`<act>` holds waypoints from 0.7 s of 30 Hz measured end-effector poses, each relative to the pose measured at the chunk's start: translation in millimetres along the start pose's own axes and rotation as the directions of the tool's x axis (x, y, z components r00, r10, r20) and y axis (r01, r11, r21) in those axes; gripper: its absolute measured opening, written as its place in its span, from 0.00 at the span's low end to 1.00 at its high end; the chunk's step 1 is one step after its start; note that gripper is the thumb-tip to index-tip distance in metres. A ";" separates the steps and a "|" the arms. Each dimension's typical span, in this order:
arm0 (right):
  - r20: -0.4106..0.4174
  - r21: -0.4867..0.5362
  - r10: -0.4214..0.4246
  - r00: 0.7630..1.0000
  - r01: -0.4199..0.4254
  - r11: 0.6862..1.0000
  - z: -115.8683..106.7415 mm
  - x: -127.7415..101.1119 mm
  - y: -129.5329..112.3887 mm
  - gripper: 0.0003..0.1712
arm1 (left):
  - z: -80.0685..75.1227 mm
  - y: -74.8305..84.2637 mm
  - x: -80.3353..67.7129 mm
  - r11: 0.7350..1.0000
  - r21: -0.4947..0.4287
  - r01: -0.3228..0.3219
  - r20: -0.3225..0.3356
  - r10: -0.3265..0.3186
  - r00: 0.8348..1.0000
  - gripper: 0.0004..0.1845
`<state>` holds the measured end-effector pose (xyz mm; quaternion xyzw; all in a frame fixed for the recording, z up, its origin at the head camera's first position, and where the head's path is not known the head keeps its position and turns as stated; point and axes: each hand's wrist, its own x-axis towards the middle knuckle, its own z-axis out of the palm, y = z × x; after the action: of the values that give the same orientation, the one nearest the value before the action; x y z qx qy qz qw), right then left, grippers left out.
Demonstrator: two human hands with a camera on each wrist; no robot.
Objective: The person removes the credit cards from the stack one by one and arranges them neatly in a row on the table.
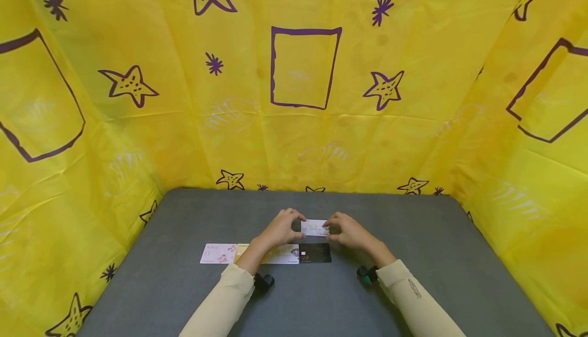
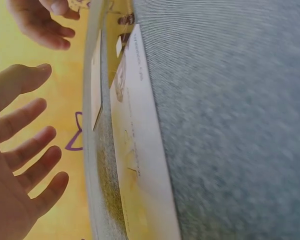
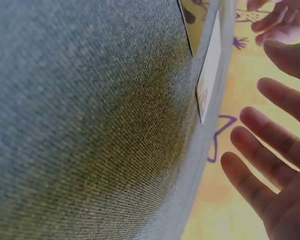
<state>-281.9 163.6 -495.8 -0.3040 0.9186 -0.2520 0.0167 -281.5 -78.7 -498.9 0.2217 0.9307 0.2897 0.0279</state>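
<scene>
A dark grey tabletop (image 1: 312, 306) fills the lower frame, and yellow cloth (image 1: 285, 143) with purple starfish drawings walls in the back and both sides. Right of centre, below the middle, here's the pale VIP card (image 1: 314, 229): long axis running left to right, lettering upright to the head camera. Left hand (image 1: 280, 229) at its left end, right hand (image 1: 351, 232) at its right, and the wrist views show both sets of fingers spread and uncurled; whether any fingertip touches, I can't tell. Directly below it, a grey strip between, sits the black card (image 1: 317, 256), closing a row with the white card (image 1: 286, 255), yellow card (image 1: 240, 251) and pink card (image 1: 218, 253). Above, grey surface runs on to the back edge; more stretches right, beyond the right hand.
</scene>
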 end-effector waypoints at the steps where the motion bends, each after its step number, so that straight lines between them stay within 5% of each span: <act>1: -0.003 0.003 -0.003 1.000 0.003 1.000 -0.3 1.0 0.6 0.18 | -0.2 0.3 1.7 1.000 0.001 -0.003 -0.006 0.003 1.000 0.22; 21: -0.003 0.026 0.050 0.999 -0.050 0.998 1.5 20.9 8.0 0.26 | 6.1 0.4 18.2 0.999 -0.024 0.036 0.013 -0.036 0.999 0.25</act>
<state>-303.0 156.5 -498.3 -0.2803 0.9226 -0.2639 0.0252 -296.6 -67.4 -502.4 0.2064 0.9306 0.2993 0.0417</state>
